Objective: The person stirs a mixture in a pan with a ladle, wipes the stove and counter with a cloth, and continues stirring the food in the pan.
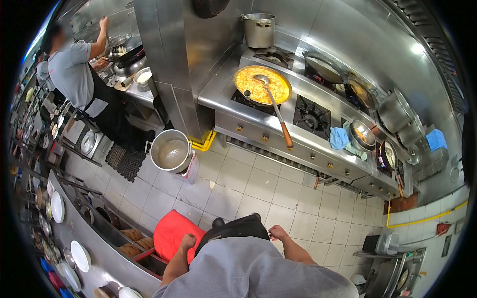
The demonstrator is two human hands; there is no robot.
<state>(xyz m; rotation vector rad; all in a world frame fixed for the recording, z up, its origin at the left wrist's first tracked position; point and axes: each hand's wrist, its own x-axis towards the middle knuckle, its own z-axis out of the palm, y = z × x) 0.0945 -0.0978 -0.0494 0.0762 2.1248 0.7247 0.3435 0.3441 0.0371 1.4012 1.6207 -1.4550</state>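
My left hand [188,242] is closed in a fist at my left side. It overlaps the edge of a large red cover [171,231] beside the counter, and nothing shows in its fingers. On my other side, my right hand [278,233] hangs over the tiled floor with its fingers curled in and nothing visible in them. Ahead, on the stove [218,102], sits a wide pan [287,102] of yellow-orange food [252,79]. A ladle [275,104] with a wooden handle rests across it, the handle jutting over the stove's front edge.
A large metal pot [186,161] stands low on the floor ahead. To the left runs a steel counter [97,238] with white bowls [80,256]. A person [74,69] works at woks at the far left. Blue cloths [339,138] and more pans line the stove.
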